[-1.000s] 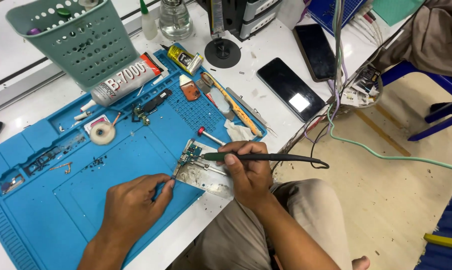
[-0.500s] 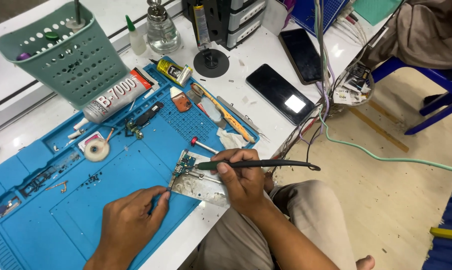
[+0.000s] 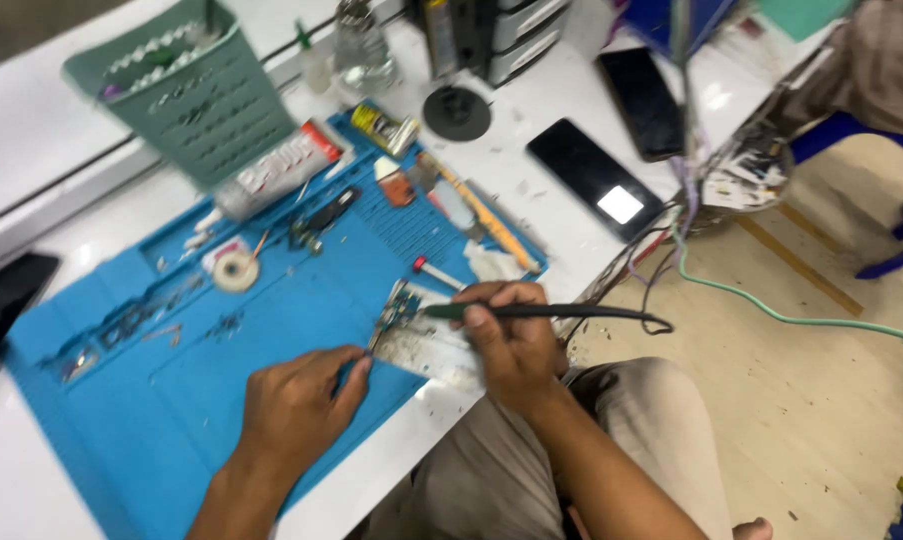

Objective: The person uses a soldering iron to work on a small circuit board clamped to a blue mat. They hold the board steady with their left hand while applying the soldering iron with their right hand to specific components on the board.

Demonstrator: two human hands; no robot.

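Soldering step: our right hand [image 3: 511, 345] gripped the soldering iron [image 3: 541, 312] at the circuit board [image 3: 401, 310]; left hand [image 3: 296, 405], at 7 o'clock, pinched tweezers [image 3: 371, 345]; next needs a steady tip

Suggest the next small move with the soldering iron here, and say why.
Probably ease the soldering iron tip a touch further down onto the small circuit board. The right hand holds the iron with its tip at the board's edge, and the left hand steadies the board with a thin tool. Contact itself is too blurred to confirm.
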